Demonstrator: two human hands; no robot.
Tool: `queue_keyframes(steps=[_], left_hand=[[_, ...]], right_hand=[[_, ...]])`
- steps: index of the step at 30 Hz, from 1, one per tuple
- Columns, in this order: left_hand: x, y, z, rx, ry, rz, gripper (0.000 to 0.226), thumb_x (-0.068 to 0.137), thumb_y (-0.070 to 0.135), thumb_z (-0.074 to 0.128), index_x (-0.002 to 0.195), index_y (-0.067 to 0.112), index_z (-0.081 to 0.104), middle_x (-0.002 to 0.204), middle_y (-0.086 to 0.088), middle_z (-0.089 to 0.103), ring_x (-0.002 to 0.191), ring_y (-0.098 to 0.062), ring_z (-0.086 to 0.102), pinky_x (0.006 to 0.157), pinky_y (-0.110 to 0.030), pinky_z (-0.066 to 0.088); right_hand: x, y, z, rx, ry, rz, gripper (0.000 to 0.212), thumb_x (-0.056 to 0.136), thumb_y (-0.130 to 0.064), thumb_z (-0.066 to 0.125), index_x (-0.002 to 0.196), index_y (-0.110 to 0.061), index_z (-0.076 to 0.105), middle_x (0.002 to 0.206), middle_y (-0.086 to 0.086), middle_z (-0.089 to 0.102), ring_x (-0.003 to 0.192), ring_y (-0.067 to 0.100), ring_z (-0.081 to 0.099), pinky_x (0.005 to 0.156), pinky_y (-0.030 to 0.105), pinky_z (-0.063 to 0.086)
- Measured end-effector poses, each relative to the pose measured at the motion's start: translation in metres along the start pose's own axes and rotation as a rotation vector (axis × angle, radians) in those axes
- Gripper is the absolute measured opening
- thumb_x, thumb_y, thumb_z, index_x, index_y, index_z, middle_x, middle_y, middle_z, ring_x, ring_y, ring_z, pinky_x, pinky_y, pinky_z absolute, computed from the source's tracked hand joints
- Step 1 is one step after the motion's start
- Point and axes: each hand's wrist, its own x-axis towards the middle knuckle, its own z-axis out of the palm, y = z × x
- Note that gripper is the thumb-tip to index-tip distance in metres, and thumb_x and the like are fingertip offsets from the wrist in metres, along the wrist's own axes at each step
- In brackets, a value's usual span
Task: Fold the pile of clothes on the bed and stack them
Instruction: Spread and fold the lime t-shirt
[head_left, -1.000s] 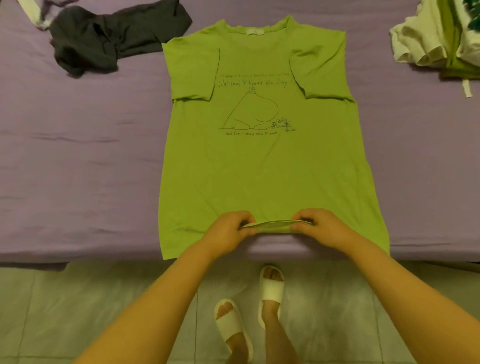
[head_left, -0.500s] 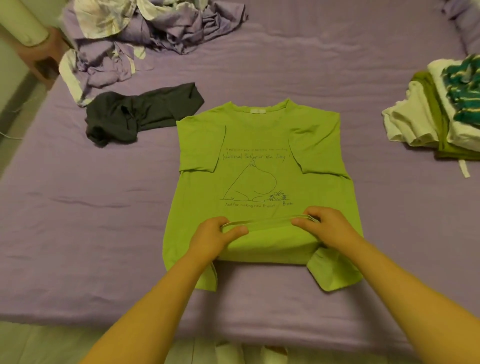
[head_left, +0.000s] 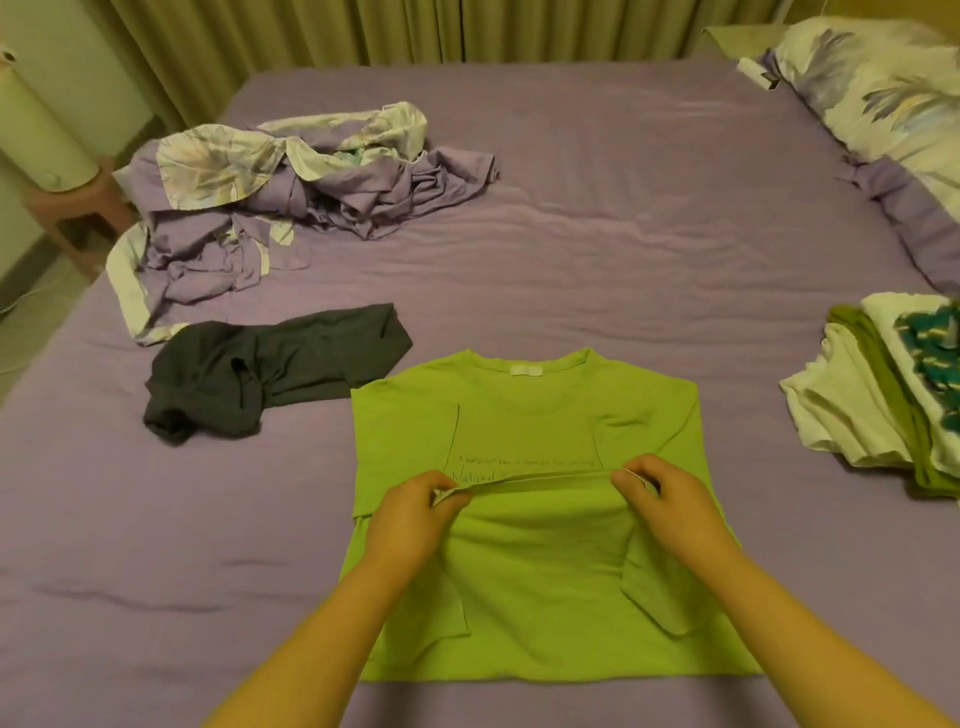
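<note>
Two grips are closed on the hem of the green T-shirt (head_left: 524, 415), left hand (head_left: 410, 512) and right hand (head_left: 667, 501) pinching it, so the lower half can be laid toward the collar. It lies on the bed (head_left: 597, 234), between a dark garment (head_left: 270, 369) and a folded stack (head_left: 883, 384), probably its destination.

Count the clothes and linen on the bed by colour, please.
Bright green T-shirt, gripped by left hand and right hand: 1
Dark grey garment: 1
Purple floral heap: 1
Folded stack: 1
Total: 4
</note>
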Motion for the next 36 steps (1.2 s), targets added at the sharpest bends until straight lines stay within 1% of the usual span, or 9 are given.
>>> queue_keyframes(steps=[4, 10, 16, 19, 23, 26, 30, 33, 36], left_hand=[[0.052, 0.01, -0.014, 0.106, 0.034, -0.036, 0.033, 0.081, 0.053, 0.064, 0.066, 0.027, 0.05, 0.063, 0.008, 0.05, 0.068, -0.017, 0.051, 0.053, -0.029, 0.031], [0.126, 0.026, -0.016, -0.005, 0.002, 0.037, 0.022, 0.09, 0.035, 0.061, 0.075, 0.019, 0.059, 0.065, 0.002, 0.053, 0.072, -0.022, 0.053, 0.066, -0.035, 0.042], [0.182, 0.034, -0.004, 0.09, 0.099, -0.012, 0.018, 0.091, 0.037, 0.058, 0.086, 0.021, 0.063, 0.083, -0.005, 0.064, 0.086, -0.029, 0.059, 0.071, -0.036, 0.046], [0.198, 0.031, 0.009, 0.339, 0.162, -0.002, 0.019, 0.092, 0.031, 0.055, 0.103, 0.019, 0.064, 0.102, -0.01, 0.064, 0.098, -0.033, 0.057, 0.077, -0.038, 0.046], [0.186, 0.039, 0.053, 0.531, 0.261, 0.37, 0.03, 0.077, 0.01, 0.069, 0.107, 0.01, 0.067, 0.108, -0.016, 0.062, 0.099, -0.038, 0.057, 0.08, -0.044, 0.045], [0.162, 0.053, 0.104, 0.516, 0.044, 0.671, 0.032, 0.076, 0.012, 0.072, 0.108, 0.014, 0.069, 0.113, -0.012, 0.065, 0.106, -0.034, 0.062, 0.088, -0.045, 0.05], [0.151, 0.064, 0.144, 0.611, -0.108, 0.708, 0.044, 0.086, 0.035, 0.06, 0.129, 0.024, 0.057, 0.142, -0.004, 0.049, 0.133, -0.028, 0.043, 0.106, -0.057, 0.033], [0.162, 0.063, 0.148, 0.674, -0.18, 0.688, 0.056, 0.09, 0.049, 0.043, 0.142, 0.028, 0.041, 0.153, -0.003, 0.031, 0.143, -0.032, 0.021, 0.113, -0.06, 0.013], [0.178, 0.064, 0.149, 0.76, -0.255, 0.699, 0.066, 0.088, 0.06, 0.035, 0.148, 0.036, 0.019, 0.159, 0.0, 0.008, 0.146, -0.03, -0.005, 0.115, -0.055, -0.009]], right_hand=[[0.046, -0.006, 0.002, 0.015, 0.098, 0.058, 0.016, 0.085, -0.027, 0.067, 0.072, -0.025, 0.059, 0.068, -0.012, 0.059, 0.065, 0.001, 0.051, 0.057, 0.016, 0.034], [0.111, -0.006, 0.003, -0.007, 0.132, 0.061, 0.014, 0.086, -0.026, 0.067, 0.076, -0.017, 0.064, 0.066, -0.01, 0.057, 0.063, 0.006, 0.051, 0.057, 0.02, 0.033], [0.179, 0.0, 0.013, -0.03, 0.113, 0.074, 0.013, 0.089, -0.025, 0.062, 0.088, -0.012, 0.067, 0.08, 0.002, 0.064, 0.077, 0.017, 0.056, 0.066, 0.028, 0.037], [0.201, 0.01, 0.024, -0.05, 0.086, 0.083, 0.016, 0.091, -0.023, 0.06, 0.097, -0.011, 0.068, 0.095, 0.007, 0.07, 0.088, 0.021, 0.061, 0.072, 0.027, 0.039], [0.197, 0.033, 0.038, -0.252, -0.023, -0.035, 0.037, 0.093, -0.023, 0.057, 0.127, -0.008, 0.056, 0.129, 0.012, 0.058, 0.118, 0.027, 0.051, 0.1, 0.03, 0.032], [0.17, 0.057, 0.042, -0.364, -0.111, -0.098, 0.049, 0.093, -0.03, 0.056, 0.139, -0.016, 0.044, 0.146, 0.01, 0.04, 0.135, 0.026, 0.033, 0.112, 0.03, 0.02], [0.139, 0.087, 0.036, -0.434, -0.254, -0.192, 0.059, 0.091, -0.054, 0.047, 0.143, -0.031, 0.033, 0.156, 0.003, 0.016, 0.145, 0.02, 0.009, 0.116, 0.029, 0.01], [0.119, 0.107, 0.023, -0.41, -0.284, -0.211, 0.08, 0.077, -0.081, 0.029, 0.143, -0.039, 0.016, 0.156, -0.001, 0.002, 0.145, 0.016, -0.001, 0.115, 0.025, 0.001], [0.106, 0.113, 0.016, -0.421, -0.297, -0.242, 0.09, 0.069, -0.086, 0.036, 0.144, -0.044, 0.008, 0.157, -0.002, -0.008, 0.145, 0.014, -0.009, 0.115, 0.028, 0.0]])
